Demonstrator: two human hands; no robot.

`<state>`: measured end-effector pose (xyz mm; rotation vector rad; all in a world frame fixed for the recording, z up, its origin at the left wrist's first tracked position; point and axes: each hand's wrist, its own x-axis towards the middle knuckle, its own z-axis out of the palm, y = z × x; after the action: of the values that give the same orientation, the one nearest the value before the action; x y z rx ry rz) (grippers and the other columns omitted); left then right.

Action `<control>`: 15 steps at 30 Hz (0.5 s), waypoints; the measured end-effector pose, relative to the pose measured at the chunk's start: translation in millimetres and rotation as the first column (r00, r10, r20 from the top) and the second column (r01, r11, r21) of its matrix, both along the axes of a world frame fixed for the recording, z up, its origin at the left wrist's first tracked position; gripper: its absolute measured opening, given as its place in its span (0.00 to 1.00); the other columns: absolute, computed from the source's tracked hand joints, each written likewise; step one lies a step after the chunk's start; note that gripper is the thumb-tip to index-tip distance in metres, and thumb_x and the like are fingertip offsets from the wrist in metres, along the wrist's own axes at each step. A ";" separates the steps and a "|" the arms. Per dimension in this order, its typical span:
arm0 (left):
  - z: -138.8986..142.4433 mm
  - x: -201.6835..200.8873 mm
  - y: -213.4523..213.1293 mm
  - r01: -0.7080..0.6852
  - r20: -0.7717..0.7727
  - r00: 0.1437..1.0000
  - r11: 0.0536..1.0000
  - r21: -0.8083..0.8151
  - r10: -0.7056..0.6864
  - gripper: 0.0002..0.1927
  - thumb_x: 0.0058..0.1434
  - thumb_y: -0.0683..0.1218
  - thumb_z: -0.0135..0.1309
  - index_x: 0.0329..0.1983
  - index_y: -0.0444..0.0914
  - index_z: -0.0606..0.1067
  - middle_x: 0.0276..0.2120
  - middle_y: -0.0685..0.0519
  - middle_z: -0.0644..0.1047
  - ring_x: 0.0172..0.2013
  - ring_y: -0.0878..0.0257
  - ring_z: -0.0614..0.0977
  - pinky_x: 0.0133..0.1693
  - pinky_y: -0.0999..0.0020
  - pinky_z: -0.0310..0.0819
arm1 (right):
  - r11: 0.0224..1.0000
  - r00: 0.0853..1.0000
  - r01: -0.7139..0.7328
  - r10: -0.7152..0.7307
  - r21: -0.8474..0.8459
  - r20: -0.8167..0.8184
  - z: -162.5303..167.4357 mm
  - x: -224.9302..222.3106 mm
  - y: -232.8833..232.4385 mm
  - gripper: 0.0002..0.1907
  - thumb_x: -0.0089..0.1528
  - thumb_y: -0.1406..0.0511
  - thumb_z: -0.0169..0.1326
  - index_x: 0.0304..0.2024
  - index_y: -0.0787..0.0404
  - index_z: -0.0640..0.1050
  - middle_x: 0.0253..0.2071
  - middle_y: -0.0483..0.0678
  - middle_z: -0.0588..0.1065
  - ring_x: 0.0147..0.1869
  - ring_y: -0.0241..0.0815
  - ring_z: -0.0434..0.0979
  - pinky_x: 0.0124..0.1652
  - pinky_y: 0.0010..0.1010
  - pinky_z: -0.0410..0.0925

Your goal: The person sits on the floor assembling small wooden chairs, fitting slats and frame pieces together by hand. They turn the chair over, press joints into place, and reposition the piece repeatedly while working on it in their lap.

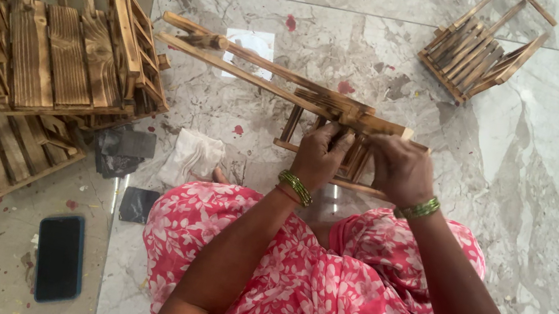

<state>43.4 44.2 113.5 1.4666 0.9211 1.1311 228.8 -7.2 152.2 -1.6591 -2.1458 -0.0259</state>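
Both hands hold a small slatted wooden chair frame [321,123] above the marble floor [545,204], in front of the lap. Left hand [318,157] grip clenched on its slats; right hand [399,169] clasps the frame's right end.

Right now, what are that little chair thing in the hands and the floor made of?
The small slatted frame looks like wood with a scorched brown finish: grain lines and dark burnt streaks show on the slats. The floor looks like polished marble or marble-look tile: grey veins, a glossy sheen and straight joints, with red spots on it. Both hands, left hand and right hand, grip the frame.
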 end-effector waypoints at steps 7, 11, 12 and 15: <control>-3.2 0.3 -2.4 -0.033 -0.040 0.999 0.995 0.096 0.037 0.13 0.68 0.48 0.54 0.48 0.35 0.79 0.38 0.43 0.83 0.39 0.51 0.85 0.42 0.59 0.78 | 0.993 0.990 -0.113 0.110 -0.030 -0.092 -2.3 -21.5 -26.4 0.05 0.66 0.67 0.55 0.38 0.57 0.83 0.33 0.45 0.81 0.28 0.38 0.81 0.27 0.27 0.73; -2.6 2.1 -1.3 -0.015 -0.008 1.000 0.996 0.091 0.016 0.13 0.67 0.48 0.54 0.49 0.35 0.78 0.39 0.43 0.83 0.40 0.51 0.86 0.42 0.60 0.79 | 0.978 1.000 0.001 -0.005 -0.209 -0.016 2.5 -17.2 -18.5 0.07 0.67 0.66 0.54 0.38 0.54 0.84 0.31 0.43 0.83 0.24 0.37 0.81 0.22 0.31 0.72; -2.4 1.8 -1.7 -0.009 0.006 1.000 0.996 0.092 0.009 0.13 0.67 0.48 0.54 0.50 0.35 0.78 0.39 0.43 0.83 0.41 0.51 0.86 0.42 0.60 0.79 | 0.993 1.000 0.005 -0.008 -0.118 -0.030 5.3 -11.3 -11.4 0.06 0.67 0.66 0.55 0.39 0.55 0.84 0.33 0.44 0.83 0.26 0.37 0.81 0.24 0.30 0.72; -2.7 0.3 -1.6 0.003 0.016 1.000 0.996 0.093 -0.005 0.13 0.67 0.48 0.54 0.49 0.35 0.78 0.40 0.43 0.83 0.41 0.51 0.86 0.43 0.60 0.79 | 0.999 0.997 0.004 0.000 0.046 -0.079 8.4 -0.1 1.7 0.05 0.68 0.64 0.56 0.40 0.55 0.82 0.35 0.44 0.82 0.30 0.36 0.82 0.29 0.29 0.74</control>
<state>43.8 42.6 110.9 1.5308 0.8640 1.1952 228.7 -5.5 160.6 -1.6097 -2.0698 -0.0101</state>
